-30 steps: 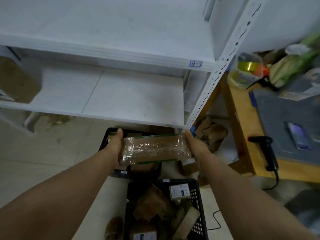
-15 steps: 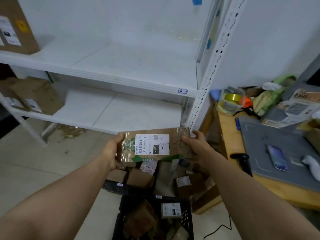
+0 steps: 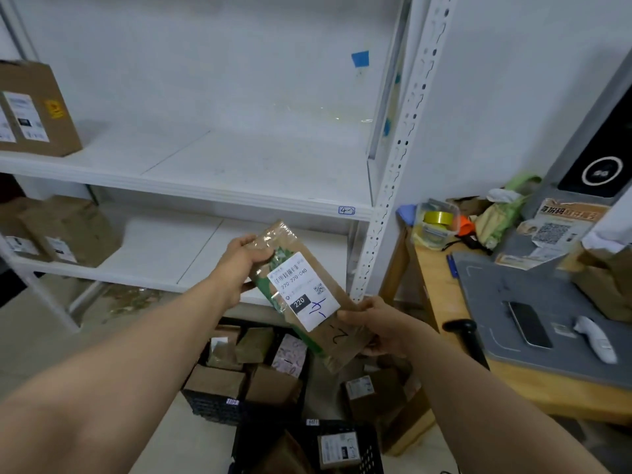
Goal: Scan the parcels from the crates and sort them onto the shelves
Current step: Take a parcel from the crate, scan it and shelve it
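Left hand (image 3: 239, 265): fingers curled round the upper end of the brown parcel (image 3: 319, 323). Parcel tilted, label up, held in front of the lower shelf (image 3: 164, 254) and above the crates (image 3: 212, 405). Right hand (image 3: 376, 328): pinches the lower end. Dark object (image 3: 461, 328) at the table (image 3: 434, 302) edge, possibly a scanner.

A phone (image 3: 529, 324) lies on a grey mat (image 3: 496, 289) on the wooden table (image 3: 434, 278), a yellow tape roll (image 3: 438, 218) farther back.

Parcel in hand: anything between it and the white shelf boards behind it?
Nothing visible. Left hand and right hand grip the flat brown taped parcel by its ends, in front of the white metal shelves; brown cardboard boxes sit only at the far left.
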The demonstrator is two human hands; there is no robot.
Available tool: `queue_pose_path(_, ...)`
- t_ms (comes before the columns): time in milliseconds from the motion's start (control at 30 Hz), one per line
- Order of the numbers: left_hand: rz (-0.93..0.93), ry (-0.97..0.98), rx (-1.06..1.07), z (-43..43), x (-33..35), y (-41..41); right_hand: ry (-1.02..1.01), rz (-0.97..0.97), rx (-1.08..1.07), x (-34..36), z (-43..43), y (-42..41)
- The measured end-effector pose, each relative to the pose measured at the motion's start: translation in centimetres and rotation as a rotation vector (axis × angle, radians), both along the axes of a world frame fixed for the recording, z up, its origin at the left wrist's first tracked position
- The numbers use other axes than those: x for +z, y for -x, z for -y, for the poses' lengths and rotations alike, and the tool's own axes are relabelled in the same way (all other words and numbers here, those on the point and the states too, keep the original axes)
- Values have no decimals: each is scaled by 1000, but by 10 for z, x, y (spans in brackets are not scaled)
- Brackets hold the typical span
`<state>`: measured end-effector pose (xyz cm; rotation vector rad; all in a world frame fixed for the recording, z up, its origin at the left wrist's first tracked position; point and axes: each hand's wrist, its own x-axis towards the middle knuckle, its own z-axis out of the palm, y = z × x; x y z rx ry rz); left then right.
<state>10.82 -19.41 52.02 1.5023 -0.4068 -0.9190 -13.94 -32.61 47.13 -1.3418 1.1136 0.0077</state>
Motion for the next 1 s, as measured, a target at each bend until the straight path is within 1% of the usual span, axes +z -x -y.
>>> queue_pose_path(100,-60,83,65,12,8,-3,-48,69,-1,2,-2,-6)
queue_pose_path(200,-69,121,-17,21,9,4,-73,164,-13,3,-2,-15)
queue_pose_path(300,-130,128,-51,29,-1,20,-91,236,1,6,-2,-22)
queue_pose_path(400,-231,157,-73,41,-11,37,-108,282,7,1,4,-20)
queue_pose_path(500,-235,100,-60,52,-23,46,-133,275,-9,-6,14,-8)
queue_pose_path(600,-182,-39,-109,62,-36,61,-105,199,-39,-17,26,6)
queue_pose_path(667,-138,-126,-121,72,-46,74,-38,102,-53,-31,37,17)
queue_pose_path(767,-39,-226,-93,92,-73,92,147,-70,-167,-61,58,37)
queue_pose_path(867,-40,-295,-101,100,-86,115,427,-284,-277,-81,80,63)
queue_pose_path(1000,-45,-391,-156,119,-120,135,528,-451,-246,-99,117,115)
